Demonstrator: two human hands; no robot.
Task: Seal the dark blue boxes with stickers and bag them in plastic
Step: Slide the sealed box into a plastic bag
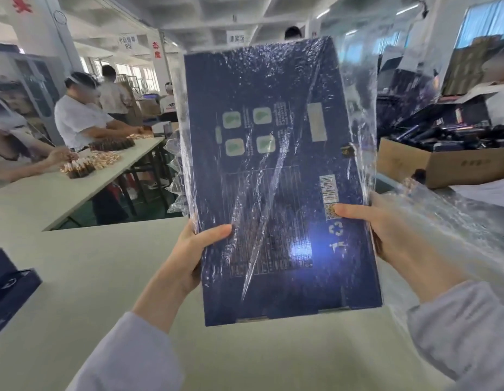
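Note:
A large dark blue box (273,165) stands upright in the air in front of me, its printed back facing me. A clear plastic bag (361,108) covers its upper part and hangs loose past its right side; the box's bottom end sticks out bare. My left hand (188,249) grips the box's lower left edge, thumb on the face over the plastic. My right hand (392,230) grips the right edge, thumb by the barcode.
A pale table (76,277) lies below. More dark blue boxes (11,283) sit at its left edge. A cardboard carton (442,162) of dark items stands at right, beside loose plastic bags (456,221). People work at a long table (104,170) on the left.

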